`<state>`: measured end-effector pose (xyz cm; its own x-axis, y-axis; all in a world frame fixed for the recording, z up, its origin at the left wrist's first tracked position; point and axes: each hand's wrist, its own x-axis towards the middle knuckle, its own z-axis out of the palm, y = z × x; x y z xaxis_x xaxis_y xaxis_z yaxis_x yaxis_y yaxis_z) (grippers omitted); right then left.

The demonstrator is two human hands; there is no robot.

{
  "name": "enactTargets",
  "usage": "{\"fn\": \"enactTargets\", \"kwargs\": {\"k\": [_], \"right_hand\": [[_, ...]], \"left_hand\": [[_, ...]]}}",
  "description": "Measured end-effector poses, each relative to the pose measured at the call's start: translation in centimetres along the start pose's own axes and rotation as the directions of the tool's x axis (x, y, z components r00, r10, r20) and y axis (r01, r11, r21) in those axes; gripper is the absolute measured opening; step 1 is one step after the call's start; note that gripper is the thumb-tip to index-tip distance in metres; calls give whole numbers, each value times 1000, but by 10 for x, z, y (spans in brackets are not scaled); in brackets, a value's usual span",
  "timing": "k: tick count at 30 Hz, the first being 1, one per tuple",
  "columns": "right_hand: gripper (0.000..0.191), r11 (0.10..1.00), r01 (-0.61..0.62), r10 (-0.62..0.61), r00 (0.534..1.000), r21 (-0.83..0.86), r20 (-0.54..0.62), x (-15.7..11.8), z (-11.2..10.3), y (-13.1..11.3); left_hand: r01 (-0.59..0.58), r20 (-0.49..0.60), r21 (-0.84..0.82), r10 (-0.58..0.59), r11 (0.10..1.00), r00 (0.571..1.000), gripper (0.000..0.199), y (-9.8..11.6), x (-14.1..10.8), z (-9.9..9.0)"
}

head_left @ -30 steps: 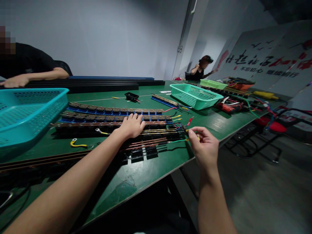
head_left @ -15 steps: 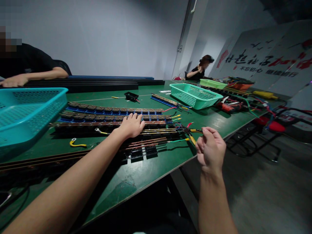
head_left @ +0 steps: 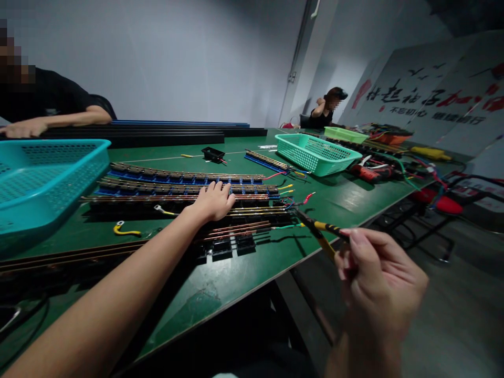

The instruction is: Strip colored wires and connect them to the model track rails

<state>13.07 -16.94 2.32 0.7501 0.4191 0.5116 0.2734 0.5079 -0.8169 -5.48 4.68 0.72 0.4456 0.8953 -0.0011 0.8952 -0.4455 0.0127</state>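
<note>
My left hand (head_left: 214, 201) lies across the long strips of metal rods, its fingers spread on a strip with blue holders (head_left: 252, 190). Under and beside the palm run rods on a black-based strip (head_left: 258, 211). In my right hand (head_left: 380, 278) are pliers (head_left: 326, 227) with yellow-and-black handles, gripped by those handles beyond the table's front edge. Their dark jaws point left at the wire ends of the black-based strip; whether they touch a wire I cannot tell. A red wire end (head_left: 310, 198) and a green wire (head_left: 286, 227) lie close to the jaws.
A blue basket (head_left: 59, 210) stands at the left, a green basket (head_left: 315, 157) farther back. Red-handled tools (head_left: 366, 172) lie right of it. A loose yellow wire with a lug (head_left: 126, 231) is on the green table (head_left: 189, 310). Two people sit across the table.
My right hand has moved right and towards me with the pliers, drawing their jaws slightly back from the red wire end. My left hand stays in place. The far person's arm has moved.
</note>
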Motion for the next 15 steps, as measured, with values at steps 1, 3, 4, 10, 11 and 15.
{"fn": "enactTargets", "kwargs": {"k": [1, 3, 4, 10, 11, 15], "right_hand": [[18, 999, -36, 36, 999, 12, 23, -2, -3, -4], [18, 995, -102, 100, 992, 17, 74, -5, -9, -9], [18, 992, -124, 122, 988, 13, 96, -7, -11, -10], [19, 987, -156, 158, 974, -26, 160, -10, -18, -5], [19, 987, -155, 158, 975, -31, 157, -10, -17, -3], [21, 987, -157, 159, 971, -25, 177, -6, -11, 5]], "left_hand": [[-1, 0, -1, 1, 1000, 1000, 68, 0, 0, 0], [-4, -5, 0, 4, 1000, 1000, 68, 0, 0, 0], [-5, -5, 2, 5, 1000, 1000, 68, 0, 0, 0], [-9, -4, 7, 9, 1000, 1000, 67, 1, -2, -3], [-11, -3, 6, 11, 1000, 1000, 67, 1, -2, -3], [-10, -7, 7, 10, 1000, 1000, 68, 1, -1, -2]]}}
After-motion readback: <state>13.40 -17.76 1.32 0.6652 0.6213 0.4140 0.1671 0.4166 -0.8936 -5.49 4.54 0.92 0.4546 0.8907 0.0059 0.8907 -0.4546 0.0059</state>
